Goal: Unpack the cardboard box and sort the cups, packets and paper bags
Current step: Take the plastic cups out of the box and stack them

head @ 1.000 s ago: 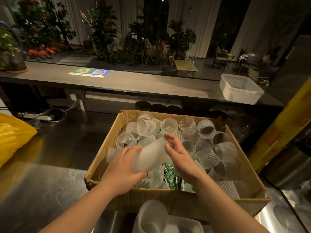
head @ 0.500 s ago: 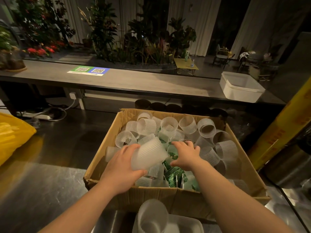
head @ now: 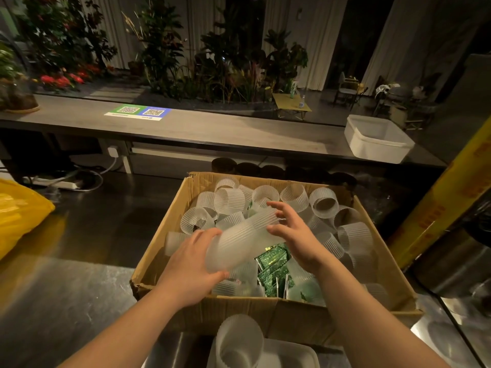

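An open cardboard box [head: 164, 232] stands on the steel counter, full of ribbed translucent cups [head: 322, 201] with green packets [head: 273, 261] among them. Over the box lies a nested stack of ribbed cups [head: 239, 240] on its side. My left hand [head: 190, 261] grips the stack's near end. At the far end, my right hand [head: 295, 229] has curled fingers on the stack's rim and side. A further stack of cups [head: 239, 341] stands upright in a white tray [head: 297, 354] below the box.
A yellow plastic bag [head: 18, 216] lies at the left on the counter. A white tub [head: 377, 139] sits on the raised bar top behind. At the right, a yellow roll [head: 446, 208] leans by a steel container [head: 459, 261]. Dark cups [head: 224, 164] line the box's far side.
My right hand came up out of the box with another cup and brought it onto the far end of the stack, which is now longer. My left hand kept its grip.
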A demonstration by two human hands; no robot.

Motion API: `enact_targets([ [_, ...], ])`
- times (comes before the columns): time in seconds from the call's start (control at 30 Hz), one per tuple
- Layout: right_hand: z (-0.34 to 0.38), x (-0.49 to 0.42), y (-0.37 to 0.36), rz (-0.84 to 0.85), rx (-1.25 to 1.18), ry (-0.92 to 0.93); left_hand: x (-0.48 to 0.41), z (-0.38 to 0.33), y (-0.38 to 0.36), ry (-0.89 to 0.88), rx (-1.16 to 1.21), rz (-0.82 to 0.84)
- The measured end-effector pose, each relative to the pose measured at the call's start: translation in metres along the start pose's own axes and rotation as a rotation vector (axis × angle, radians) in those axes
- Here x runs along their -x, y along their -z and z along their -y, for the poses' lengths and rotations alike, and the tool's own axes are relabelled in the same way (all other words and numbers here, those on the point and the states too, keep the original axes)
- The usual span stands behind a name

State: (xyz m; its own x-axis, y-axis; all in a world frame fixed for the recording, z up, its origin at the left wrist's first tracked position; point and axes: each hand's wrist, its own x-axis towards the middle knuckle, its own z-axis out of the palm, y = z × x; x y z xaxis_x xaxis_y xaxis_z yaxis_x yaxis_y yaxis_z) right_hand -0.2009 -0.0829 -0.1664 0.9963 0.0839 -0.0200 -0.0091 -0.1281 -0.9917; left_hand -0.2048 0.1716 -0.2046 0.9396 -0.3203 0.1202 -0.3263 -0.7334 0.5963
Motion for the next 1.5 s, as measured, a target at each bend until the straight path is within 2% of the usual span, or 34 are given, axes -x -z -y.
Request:
enact_targets([
  [0.13, 0.001, 0.002, -0.014, 0.074, 0.039, -0.051, 0.003, -0.002, 0.002, -0.003, -0.012, -0.014],
  [0.27, -0.010, 0.006, -0.025, 0.259, -0.055, -0.139, 0.004, -0.002, 0.004, 0.027, 0.002, -0.027],
  [0.33, -0.007, 0.004, -0.027, 0.146, -0.052, -0.114, 0.004, -0.002, 0.004, 0.060, 0.027, -0.054],
  [0.37, -0.006, 0.002, -0.027, 0.036, 0.008, -0.100, 0.003, -0.002, 0.004, 0.074, 0.036, -0.076],
  [0.43, -0.010, -0.003, -0.026, -0.121, 0.297, -0.119, 0.001, -0.002, 0.003, 0.110, 0.041, -0.126],
  [0.47, -0.014, -0.005, -0.027, -0.095, 0.462, -0.150, 0.001, -0.001, 0.004, 0.133, 0.042, -0.145],
  [0.6, -0.031, -0.003, -0.044, 0.236, 0.889, -0.227, 0.000, 0.000, 0.004, 0.170, 0.048, -0.172],
  [0.7, -0.035, -0.005, -0.053, 0.273, 1.240, -0.113, 0.000, -0.003, 0.004, 0.159, 0.029, -0.170],
  [0.8, -0.032, -0.006, -0.053, 0.243, 1.323, -0.042, 0.001, -0.003, 0.004, 0.160, 0.023, -0.172],
  [0.9, -0.022, -0.003, -0.042, 0.124, 1.172, -0.065, 0.001, -0.002, 0.004, 0.158, 0.039, -0.167],
  [1.03, -0.023, -0.001, -0.011, -0.179, 0.934, -0.116, 0.002, -0.002, 0.006, 0.141, 0.048, -0.157],
  [1.1, -0.026, -0.002, 0.005, -0.299, 0.678, -0.172, 0.002, -0.001, 0.006, 0.133, 0.046, -0.143],
  [1.17, -0.024, 0.001, 0.017, -0.387, 0.233, -0.237, 0.003, 0.000, 0.005, 0.119, 0.057, -0.122],
  [1.23, -0.014, 0.004, 0.022, -0.304, -0.148, -0.298, 0.004, -0.002, 0.006, 0.090, 0.080, -0.087],
  [1.27, -0.011, 0.006, 0.021, -0.233, -0.226, -0.321, 0.004, -0.002, 0.006, 0.073, 0.090, -0.068],
  [1.4, -0.007, 0.001, 0.009, -0.037, -0.196, -0.379, 0.004, -0.005, 0.009, 0.005, 0.108, -0.014],
  [1.5, -0.006, -0.007, 0.005, 0.024, -0.223, -0.399, 0.004, -0.003, 0.009, -0.029, 0.121, 0.008],
])
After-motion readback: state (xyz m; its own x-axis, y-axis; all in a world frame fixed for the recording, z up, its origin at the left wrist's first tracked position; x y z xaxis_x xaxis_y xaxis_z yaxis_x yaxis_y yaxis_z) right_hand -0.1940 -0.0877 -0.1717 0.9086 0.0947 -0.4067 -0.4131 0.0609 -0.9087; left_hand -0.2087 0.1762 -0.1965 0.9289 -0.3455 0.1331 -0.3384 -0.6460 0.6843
